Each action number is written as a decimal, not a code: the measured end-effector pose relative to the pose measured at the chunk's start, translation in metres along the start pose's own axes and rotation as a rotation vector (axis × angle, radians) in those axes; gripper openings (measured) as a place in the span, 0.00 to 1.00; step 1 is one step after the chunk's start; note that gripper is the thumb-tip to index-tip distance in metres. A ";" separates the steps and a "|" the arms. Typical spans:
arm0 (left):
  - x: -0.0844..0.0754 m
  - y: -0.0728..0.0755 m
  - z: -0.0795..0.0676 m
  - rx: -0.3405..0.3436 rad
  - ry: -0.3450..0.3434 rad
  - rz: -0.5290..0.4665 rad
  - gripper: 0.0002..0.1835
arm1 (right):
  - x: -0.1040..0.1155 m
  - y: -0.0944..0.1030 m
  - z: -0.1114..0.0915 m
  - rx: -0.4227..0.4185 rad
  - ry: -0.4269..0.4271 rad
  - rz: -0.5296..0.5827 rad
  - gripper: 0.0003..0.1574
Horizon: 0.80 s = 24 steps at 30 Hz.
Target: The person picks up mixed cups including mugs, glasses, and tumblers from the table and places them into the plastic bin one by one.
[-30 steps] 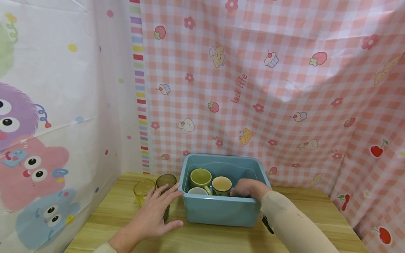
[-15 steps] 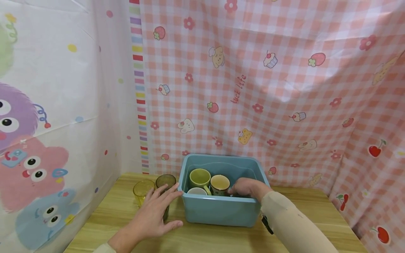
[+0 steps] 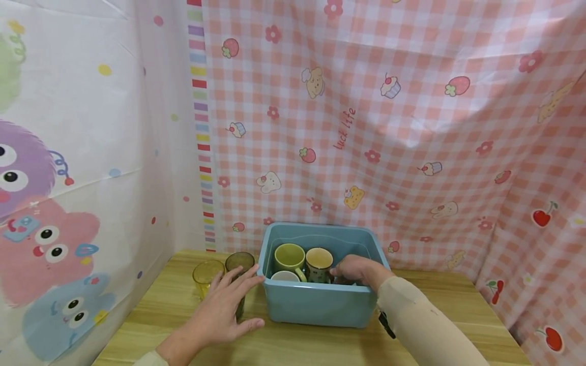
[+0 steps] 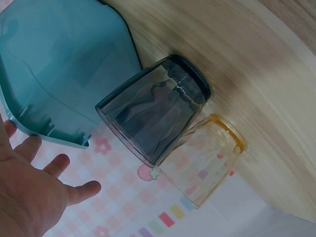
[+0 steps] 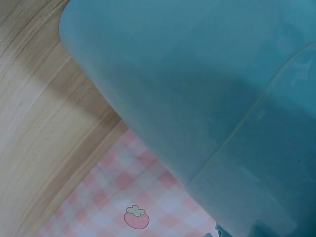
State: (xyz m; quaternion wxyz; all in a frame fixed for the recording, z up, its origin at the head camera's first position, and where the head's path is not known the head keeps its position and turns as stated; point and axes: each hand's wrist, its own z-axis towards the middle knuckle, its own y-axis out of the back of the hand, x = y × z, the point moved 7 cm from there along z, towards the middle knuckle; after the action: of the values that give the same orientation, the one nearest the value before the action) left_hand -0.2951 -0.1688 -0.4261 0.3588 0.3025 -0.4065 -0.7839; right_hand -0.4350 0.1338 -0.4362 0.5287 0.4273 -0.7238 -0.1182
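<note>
A blue plastic bin (image 3: 320, 307) stands on the table. My right hand (image 3: 354, 269) reaches over its front rim, fingers curled at the right side of a patterned dark mug with a cream inside (image 3: 319, 267); the bin's wall hides the fingertips. Beside it in the bin are a green mug (image 3: 289, 256) and a white-rimmed cup (image 3: 285, 276). My left hand (image 3: 224, 307) is spread with straight fingers, fingertips at the bin's left rim. Behind it stand a dark grey glass (image 4: 155, 111) and a yellow glass (image 4: 205, 163). The right wrist view shows the bin's outer wall (image 5: 187, 89), no hand.
The wooden table (image 3: 155, 315) extends on both sides of the bin. A pink checked curtain (image 3: 412, 127) hangs close behind the bin, and a white cartoon-print cloth (image 3: 151, 127) hangs at the left.
The cream-lined mug has risen a little and shifted slightly left within the bin, along with my right fingers. My left hand has stayed in place.
</note>
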 end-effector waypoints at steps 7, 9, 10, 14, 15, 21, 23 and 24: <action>0.000 0.001 0.000 -0.004 0.003 0.001 0.45 | 0.001 -0.002 0.000 0.039 0.012 0.026 0.25; 0.000 0.001 0.000 -0.002 0.003 -0.001 0.45 | 0.001 -0.002 0.001 0.045 0.012 0.035 0.26; 0.000 0.001 0.000 0.001 0.003 -0.002 0.45 | 0.001 -0.003 0.001 0.047 0.012 0.038 0.26; 0.001 0.000 0.000 0.008 0.004 -0.006 0.45 | 0.001 -0.004 0.001 0.057 0.014 0.045 0.27; 0.001 0.000 0.000 0.009 0.004 -0.005 0.45 | 0.001 -0.004 0.001 0.059 0.014 0.047 0.28; 0.000 0.001 0.000 0.005 0.001 -0.001 0.45 | 0.003 -0.003 -0.001 0.057 0.027 0.038 0.31; 0.000 0.001 0.000 0.002 -0.001 -0.002 0.45 | 0.004 -0.001 -0.003 0.043 0.025 0.003 0.31; 0.000 0.001 0.000 0.003 -0.001 -0.001 0.45 | 0.004 0.001 -0.004 0.033 0.024 -0.026 0.31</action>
State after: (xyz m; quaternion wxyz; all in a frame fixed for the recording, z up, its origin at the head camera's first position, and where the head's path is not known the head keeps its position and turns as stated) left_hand -0.2951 -0.1689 -0.4253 0.3579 0.3028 -0.4075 -0.7837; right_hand -0.4321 0.1321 -0.4311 0.5287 0.4467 -0.7136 -0.1081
